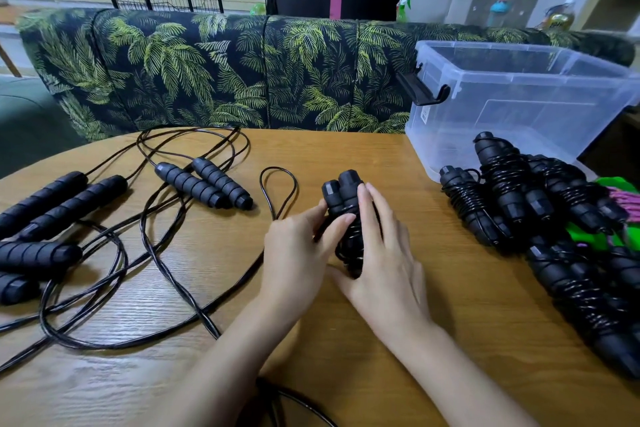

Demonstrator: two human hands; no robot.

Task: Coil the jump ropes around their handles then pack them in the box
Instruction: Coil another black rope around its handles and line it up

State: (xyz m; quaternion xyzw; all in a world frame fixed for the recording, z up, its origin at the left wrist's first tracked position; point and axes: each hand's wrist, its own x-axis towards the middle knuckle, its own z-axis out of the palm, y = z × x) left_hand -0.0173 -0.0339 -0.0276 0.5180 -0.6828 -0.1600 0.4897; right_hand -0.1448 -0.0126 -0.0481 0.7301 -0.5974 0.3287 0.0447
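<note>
Head view: on the round wooden desk [349, 149], left of the clear plastic box [491, 114], both hands grip one pair of black foam jump-rope handles [342, 191]. The left hand [298, 250] pinches them and the right hand [386, 253] wraps the coiled cord. Coiled black rope bundles [502, 184] lie just before the box, with uncoiled black ropes [204, 182] far to its left.

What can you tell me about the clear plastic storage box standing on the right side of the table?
The clear, colourless plastic storage box is rectangular, with see-through walls and a thickened rim. It stands upright and lidless at the far right of the wooden table. A black clip handle juts out from its left end wall, above a small white label. Nothing shows inside it. Coiled black jump ropes lie just in front; contact is unclear.
</note>
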